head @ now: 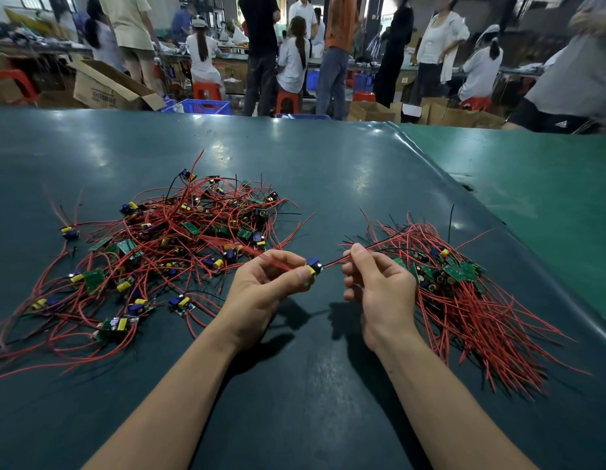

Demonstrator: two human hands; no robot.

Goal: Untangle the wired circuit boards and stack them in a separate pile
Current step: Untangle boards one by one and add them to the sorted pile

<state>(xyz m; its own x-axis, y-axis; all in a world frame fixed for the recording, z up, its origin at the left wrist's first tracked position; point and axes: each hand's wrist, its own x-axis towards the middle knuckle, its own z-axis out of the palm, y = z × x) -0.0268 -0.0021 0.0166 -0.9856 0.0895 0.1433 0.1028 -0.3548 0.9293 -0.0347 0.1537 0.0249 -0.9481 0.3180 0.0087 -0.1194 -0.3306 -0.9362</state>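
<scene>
Your left hand (260,283) held one circuit board (313,265) above the table, with the thumb and the curled fingers pinching it at its blue and yellow parts, and some blurred red wire passed under your fingers back toward the left. Your right hand (376,283) was just beside it, and its thumb and forefinger pinched the thin leads (332,262) that came out of the board on the right side; the other fingers were curled loosely below. Between both hands the leads looked stretched tight. On the left of your hands lay the tangled heap (179,239) of boards and red wires, spread wide over the dark green table (294,385). On the right, near your right hand, lay the sorted pile (447,276), with the boards together in the middle and the wires going out in two directions. Far behind the table, people stood and sat at other benches. I think the board in your hands was almost free, but I could not tell if its red wire on the left was out of the heap. If it was caught there, a strong pull could drag other boards with it, or could tear a lead from its solder point. Also, if you put the board down carelessly, its wires could cross the ones in the sorted pile and make a new tangle
</scene>
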